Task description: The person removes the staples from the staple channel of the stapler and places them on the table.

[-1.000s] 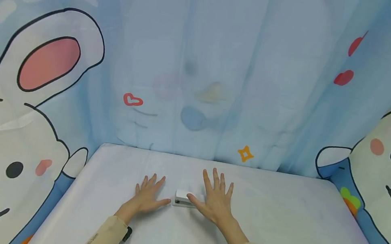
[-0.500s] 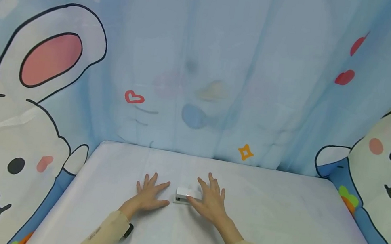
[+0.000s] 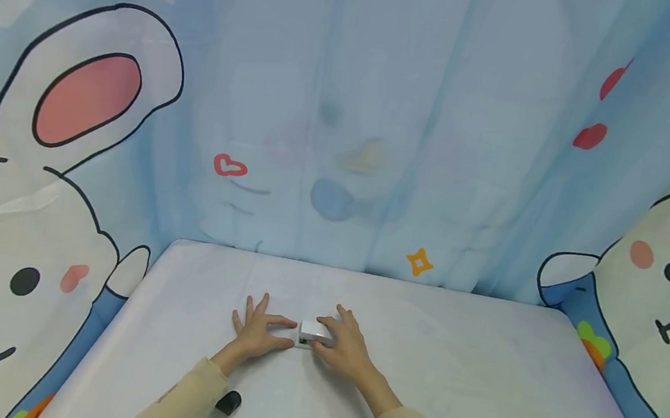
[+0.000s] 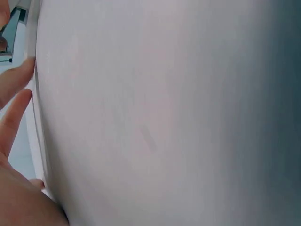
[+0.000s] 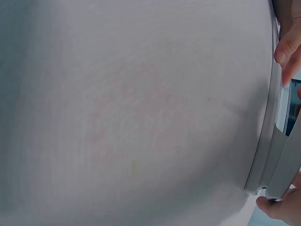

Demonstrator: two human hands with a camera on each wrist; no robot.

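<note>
A small white hinged device (image 3: 312, 330), in shape like a stapler or hole punch, lies on the white table in the head view, with a metallic part at its left end. My right hand (image 3: 348, 353) grips its right part, thumb on the near side and index finger on the far side. The left hand (image 3: 255, 335) is at its other end, thumb and index fingertips right at the base while the remaining fingers spread over the cloth. In the right wrist view the device (image 5: 281, 162) shows a long base under a raised upper part, with a dark inside.
White cloth covers the table (image 3: 508, 384). A blue curtain (image 3: 348, 99) printed with cartoon animals stands behind it and along both sides. Black wrist cameras (image 3: 229, 402) sit at both beige sleeves (image 3: 180, 399).
My right hand has moved left and drawn its spread fingers in around the device. The left index finger has come down beside the thumb at the left end. The device has barely moved.
</note>
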